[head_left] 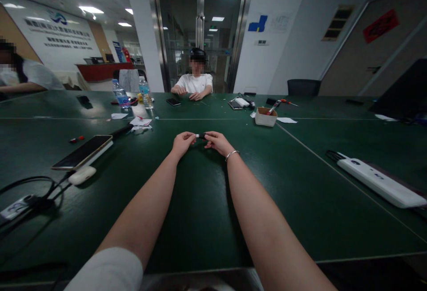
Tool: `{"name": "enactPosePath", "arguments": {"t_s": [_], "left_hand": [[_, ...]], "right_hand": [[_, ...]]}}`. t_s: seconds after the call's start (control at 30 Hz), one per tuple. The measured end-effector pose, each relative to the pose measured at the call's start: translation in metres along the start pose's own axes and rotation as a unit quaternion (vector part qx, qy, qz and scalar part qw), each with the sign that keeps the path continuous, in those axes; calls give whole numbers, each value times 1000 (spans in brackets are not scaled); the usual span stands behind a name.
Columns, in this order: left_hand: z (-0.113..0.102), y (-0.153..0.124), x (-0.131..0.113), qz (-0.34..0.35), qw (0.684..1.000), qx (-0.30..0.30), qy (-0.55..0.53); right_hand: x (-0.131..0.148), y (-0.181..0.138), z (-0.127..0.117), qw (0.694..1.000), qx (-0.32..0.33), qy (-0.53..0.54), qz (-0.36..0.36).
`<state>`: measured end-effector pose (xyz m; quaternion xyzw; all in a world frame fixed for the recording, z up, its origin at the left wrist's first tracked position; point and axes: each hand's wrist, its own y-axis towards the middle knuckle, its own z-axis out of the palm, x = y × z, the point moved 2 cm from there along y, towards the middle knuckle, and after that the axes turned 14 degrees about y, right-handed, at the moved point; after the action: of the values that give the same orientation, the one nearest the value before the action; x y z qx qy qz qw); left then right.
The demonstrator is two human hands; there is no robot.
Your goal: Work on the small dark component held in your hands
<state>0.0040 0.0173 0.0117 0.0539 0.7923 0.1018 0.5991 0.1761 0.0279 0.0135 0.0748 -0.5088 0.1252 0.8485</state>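
Both my arms reach out over the dark green table. My left hand and my right hand meet in the middle, fingers pinched on the two ends of a small dark object with a pale metal end, held just above the table. I cannot make out what the object is. A bracelet sits on my right wrist.
A phone on a white pack and a white case with cables lie left. A white power strip lies right. A small cardboard box, water bottles and phones stand farther off. One person sits opposite, another at far left.
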Motion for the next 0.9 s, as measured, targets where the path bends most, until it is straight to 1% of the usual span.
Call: {"name": "enactPosePath", "arguments": {"t_s": [0.1,0.17,0.3,0.43,0.53,0.63,0.73,0.83,0.9], "left_hand": [[-1,0,1,33,999,-21,32],[-2,1,2,43,998,-14,48],[-1,2,5,37,998,8,52],[0,5,10,36,997,13,60],[0,7,11,33,997,-4,66],[-1,6,10,45,996,-23,76],[-1,5,10,52,996,-11,76],[-1,5,10,56,995,8,78],[-1,5,10,56,995,10,81]], "right_hand": [[0,0,1,1000,-3,-1,6],[0,0,1,1000,-6,-1,9],[1,0,2,1000,-17,0,12],[1,0,2,1000,-23,3,13],[0,0,2,1000,-23,1,13],[0,0,2,1000,-15,-1,10],[0,-1,2,1000,-15,-5,12],[0,0,2,1000,-28,-4,13],[1,0,2,999,-36,-3,12]]}}
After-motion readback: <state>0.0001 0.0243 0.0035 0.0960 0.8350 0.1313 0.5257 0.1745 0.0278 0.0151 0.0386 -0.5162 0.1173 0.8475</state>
